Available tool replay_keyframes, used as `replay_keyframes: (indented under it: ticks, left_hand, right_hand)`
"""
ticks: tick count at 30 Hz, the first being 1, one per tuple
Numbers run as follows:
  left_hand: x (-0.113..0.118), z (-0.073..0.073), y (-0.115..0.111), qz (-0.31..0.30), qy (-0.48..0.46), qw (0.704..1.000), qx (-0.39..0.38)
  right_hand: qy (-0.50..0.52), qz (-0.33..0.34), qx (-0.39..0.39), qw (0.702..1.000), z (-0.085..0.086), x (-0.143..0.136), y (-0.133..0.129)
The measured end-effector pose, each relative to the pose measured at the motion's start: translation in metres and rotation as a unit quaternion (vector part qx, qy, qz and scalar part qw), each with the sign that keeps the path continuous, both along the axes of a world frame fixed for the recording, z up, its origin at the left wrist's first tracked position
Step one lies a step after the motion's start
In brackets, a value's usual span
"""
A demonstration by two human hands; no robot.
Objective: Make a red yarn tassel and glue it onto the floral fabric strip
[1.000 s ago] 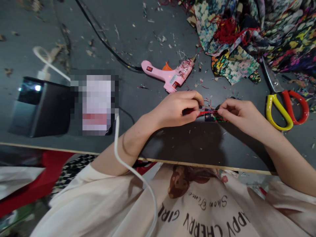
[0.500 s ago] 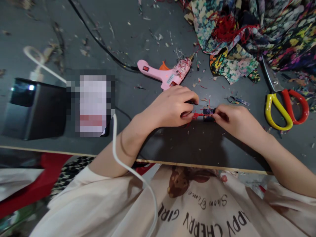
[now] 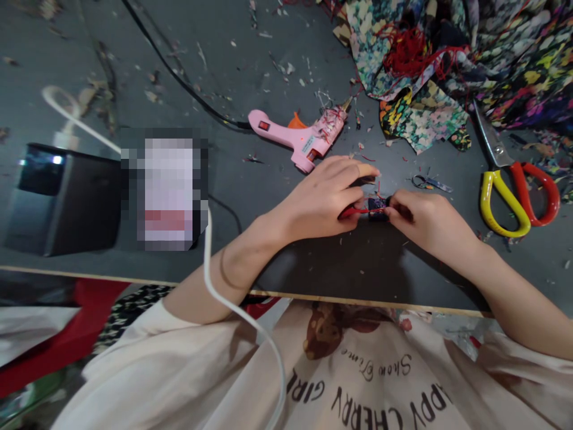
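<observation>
Head camera, single view: from above the near edge of the grey table [image 3: 242, 71], facing forward and down; close range.

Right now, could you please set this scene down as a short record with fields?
Left hand: grips red thread
Right hand: fingertips at the right end of a small dark fabric piece
Beyond the left hand: pink glue gun, lying on its side
Right of the right hand: scissors, one handle yellow, one red
Far right: floral fabric
</observation>
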State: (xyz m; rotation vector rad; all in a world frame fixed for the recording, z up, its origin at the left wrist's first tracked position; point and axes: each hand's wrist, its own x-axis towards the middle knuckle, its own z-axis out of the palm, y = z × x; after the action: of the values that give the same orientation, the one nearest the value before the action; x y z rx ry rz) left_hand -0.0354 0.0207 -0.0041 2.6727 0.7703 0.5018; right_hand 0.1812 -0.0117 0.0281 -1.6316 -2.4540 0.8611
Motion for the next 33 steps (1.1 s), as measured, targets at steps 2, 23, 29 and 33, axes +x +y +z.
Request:
replay_keyframes:
  ticks: [2,23,29,33]
  left_hand:
    - [-0.002,0.002,0.000,0.006,0.001,1.000,-0.011]
    - [-0.020,0.018,0.003,0.073,-0.050,0.985,0.148]
    - [-0.011,0.008,0.001,0.098,-0.127,0.984,0.074]
    - [-0.003,0.007,-0.005,0.120,-0.145,0.982,0.008]
  right_hand:
    - [0.007,-0.001,0.001,1.000,-0.001,0.001,0.001]
    - [-0.021,0.021,0.012,0.999,0.002,0.001,-0.002]
    - [-0.066,0.003,0.103,0.992,0.008,0.007,0.001]
    - [-0.036,0.075,0.097,0.992,0.005,0.011,0.004]
